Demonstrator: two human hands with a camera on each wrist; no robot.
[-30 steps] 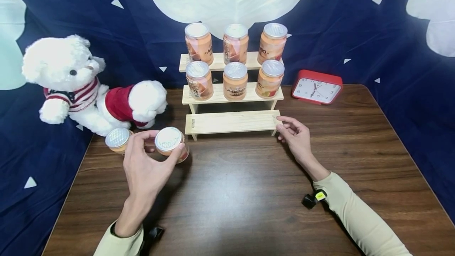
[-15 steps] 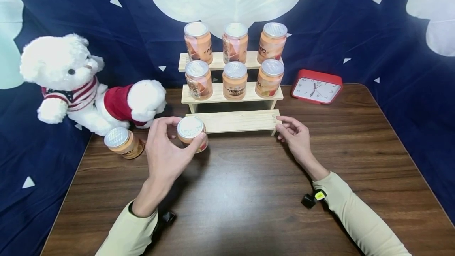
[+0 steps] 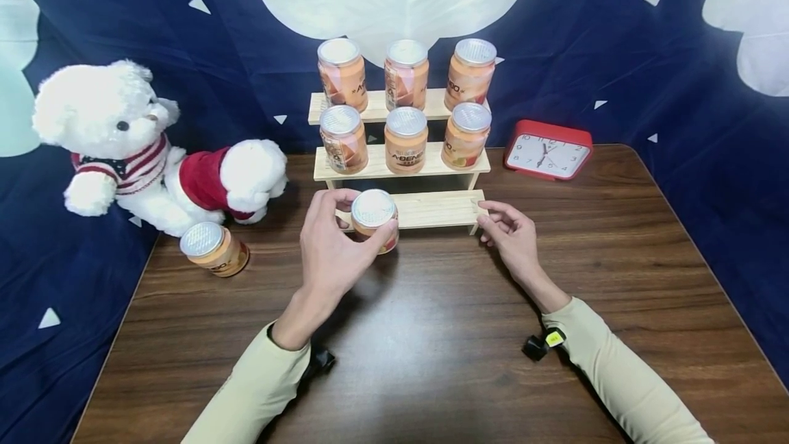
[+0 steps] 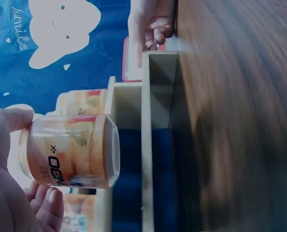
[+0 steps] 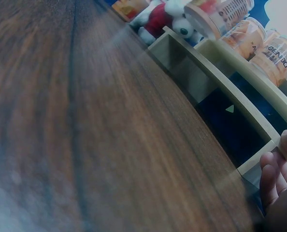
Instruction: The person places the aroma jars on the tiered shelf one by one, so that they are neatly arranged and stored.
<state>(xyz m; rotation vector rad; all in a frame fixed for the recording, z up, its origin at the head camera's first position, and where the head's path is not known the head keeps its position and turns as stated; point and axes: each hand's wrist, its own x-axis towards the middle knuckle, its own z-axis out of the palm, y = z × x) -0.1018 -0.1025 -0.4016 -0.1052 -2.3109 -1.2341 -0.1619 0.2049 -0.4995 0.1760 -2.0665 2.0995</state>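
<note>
My left hand (image 3: 333, 245) grips a clear jar (image 3: 374, 210) with orange contents and a silver lid. The jar is upright, in front of the lowest step (image 3: 431, 211) of a wooden stepped stand. In the left wrist view the printed side of this jar (image 4: 68, 152) shows between thumb and fingers. My right hand (image 3: 511, 235) holds the right end of that lowest step, its fingertips (image 5: 269, 169) at the board's end. More such jars stand on the two upper steps, such as a middle jar (image 3: 406, 142) and a top jar (image 3: 470, 74).
Another jar (image 3: 216, 249) stands on the brown table (image 3: 444, 355) at the left. Behind it lies a white teddy bear (image 3: 111, 122) in red clothes. A red clock (image 3: 548, 151) stands right of the stand. Dark blue cloth (image 3: 246, 33) hangs behind.
My left hand has carried its jar rightward and slightly away from me, from beside the other loose jar to the front of the lowest step. My right hand has stayed in place.
</note>
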